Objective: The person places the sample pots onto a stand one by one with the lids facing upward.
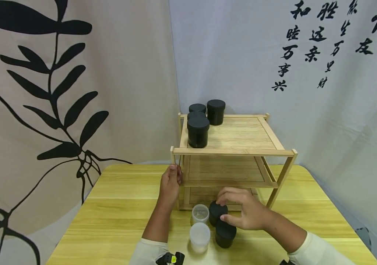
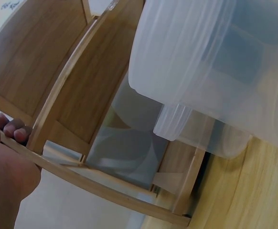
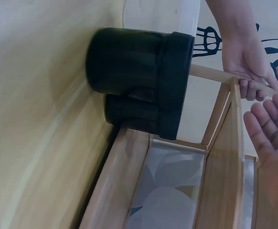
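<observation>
My left hand (image 1: 169,186) grips the left front post of a three-tier wooden shelf (image 1: 235,151); in the left wrist view its fingers (image 2: 18,132) curl round the wood. Above two black lidded jars on the table, a nearer jar (image 1: 225,235) and a farther jar (image 1: 215,214), hovers my right hand (image 1: 249,210). Its fingers are loosely bent, and the right wrist view shows them apart from the jars (image 3: 129,62). Left of the black jars stand two translucent jars, one frosted (image 1: 200,237) and one clearer (image 1: 200,214) behind it.
Several black lidded jars (image 1: 198,137) stand at the left of the shelf's top tier. The shelf rests on a yellow wood-grain table (image 1: 115,213). Behind it hang cloths, one with a plant print (image 1: 135,73), the other with black characters (image 1: 235,55).
</observation>
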Available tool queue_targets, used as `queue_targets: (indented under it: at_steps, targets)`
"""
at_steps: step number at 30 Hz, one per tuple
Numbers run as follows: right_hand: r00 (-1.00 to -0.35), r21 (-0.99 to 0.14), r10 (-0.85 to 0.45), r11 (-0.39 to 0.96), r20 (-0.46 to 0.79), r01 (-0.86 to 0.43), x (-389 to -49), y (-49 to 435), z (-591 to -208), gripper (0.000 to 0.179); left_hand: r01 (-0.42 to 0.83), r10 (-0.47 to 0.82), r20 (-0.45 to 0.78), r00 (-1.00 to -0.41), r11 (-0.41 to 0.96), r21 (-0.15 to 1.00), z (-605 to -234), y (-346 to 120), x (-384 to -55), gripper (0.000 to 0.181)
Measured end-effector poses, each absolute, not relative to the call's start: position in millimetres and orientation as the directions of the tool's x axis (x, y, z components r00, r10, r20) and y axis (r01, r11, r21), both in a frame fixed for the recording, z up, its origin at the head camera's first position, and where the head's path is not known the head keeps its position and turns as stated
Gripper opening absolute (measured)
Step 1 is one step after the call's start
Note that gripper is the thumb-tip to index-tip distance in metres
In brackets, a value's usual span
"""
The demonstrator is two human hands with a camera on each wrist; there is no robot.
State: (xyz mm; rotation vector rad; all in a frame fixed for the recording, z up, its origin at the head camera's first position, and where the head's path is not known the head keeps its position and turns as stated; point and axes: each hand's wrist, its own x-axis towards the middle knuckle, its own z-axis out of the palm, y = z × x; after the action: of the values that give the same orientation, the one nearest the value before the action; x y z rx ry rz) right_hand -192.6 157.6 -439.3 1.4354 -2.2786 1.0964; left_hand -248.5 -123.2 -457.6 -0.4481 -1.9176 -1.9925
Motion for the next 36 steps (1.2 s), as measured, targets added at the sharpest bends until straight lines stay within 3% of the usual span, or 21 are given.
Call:
queue_targets:
  at_steps: [5, 19, 25, 31, 36]
  targets:
    - [-0.536, -0.503, -0.664, 0.268, 0.521, -0.821, -191, 162, -449, 0.033, 0.450, -0.023, 0.450, -0.893, -0.042, 0.892, -458, -124, -248, 0.074]
    - [-0.584, -0.543, -0.631, 0.291, 0.510, -0.788, -187, 173, -468, 0.032, 0.455, -0.024, 0.454, -0.891, -0.046, 0.889, -458, -123, -250, 0.075]
    - [-0.570, -0.568, -0.645, 0.245, 0.509, -0.785, -184, 175, -474, 0.034, 0.456, -0.028, 0.455, -0.890, -0.041, 0.889, -459, -123, -250, 0.072]
    - [-0.629, -0.612, -0.633, 0.293, 0.451, -0.735, -179, 179, -481, 0.031, 0.442, -0.024, 0.442, -0.897, -0.026, 0.896, -460, -123, -250, 0.067]
    - [-0.636, -0.629, -0.624, 0.282, 0.453, -0.725, -179, 180, -486, 0.032, 0.437, -0.026, 0.436, -0.900, -0.035, 0.899, -458, -123, -248, 0.070]
